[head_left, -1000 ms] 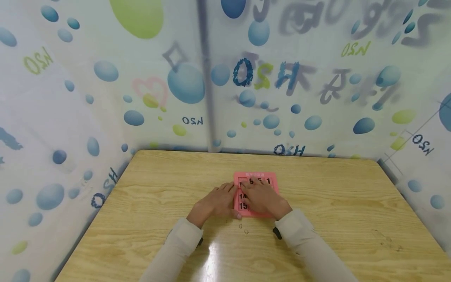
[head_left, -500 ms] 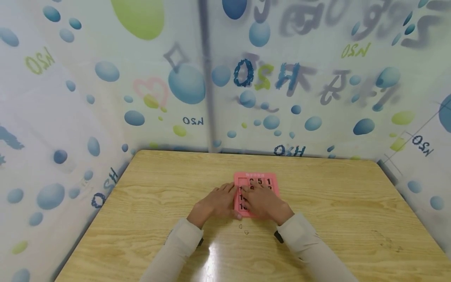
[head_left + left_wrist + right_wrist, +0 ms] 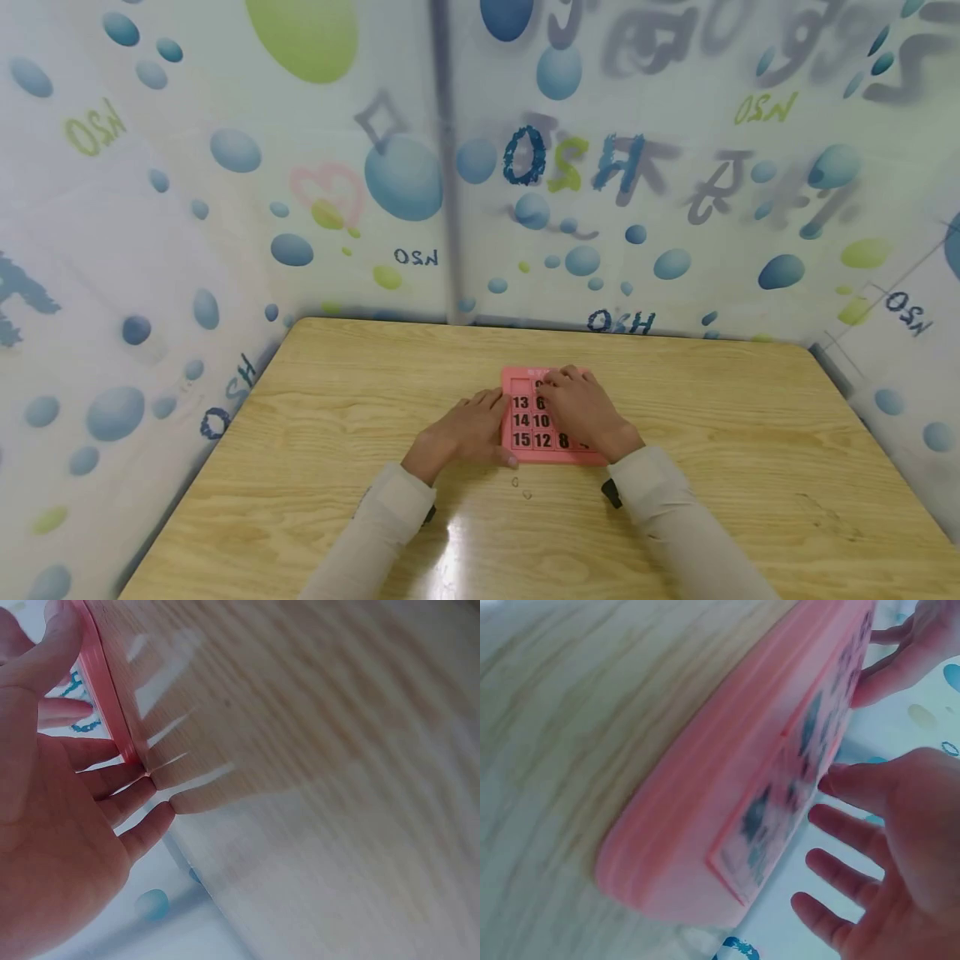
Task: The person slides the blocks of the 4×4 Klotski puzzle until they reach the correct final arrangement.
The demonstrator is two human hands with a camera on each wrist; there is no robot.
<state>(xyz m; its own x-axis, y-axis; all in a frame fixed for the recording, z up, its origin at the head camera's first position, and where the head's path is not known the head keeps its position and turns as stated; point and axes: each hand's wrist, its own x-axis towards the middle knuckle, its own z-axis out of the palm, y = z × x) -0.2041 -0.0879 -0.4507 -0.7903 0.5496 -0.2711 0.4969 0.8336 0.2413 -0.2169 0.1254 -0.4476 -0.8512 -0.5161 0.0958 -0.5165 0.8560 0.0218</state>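
Note:
A pink sliding number puzzle [image 3: 542, 422] lies flat on the table, its tiles marked with black numbers such as 13, 14 and 15. The slot at its top left holds no tile. My left hand [image 3: 467, 429] rests along the puzzle's left side, with the thumb by the near left corner; in the left wrist view its fairly straight fingertips touch the pink frame [image 3: 112, 697]. Over the right part of the tiles lies my right hand [image 3: 585, 412], hiding several of them. In the right wrist view its fingers are loosely extended and the index fingertip is at the tiles.
The wooden table [image 3: 360, 400] reaches to a wall sheet [image 3: 495, 225] printed with blue and green drops, at the back and both sides. Two small ring-like marks [image 3: 515, 482] show on the wood just in front of the puzzle.
My right hand has shifted right across the puzzle, uncovering the left and lower tiles. The top left slot looks bare from half a second ago onward. My left hand stays at the puzzle's left side.

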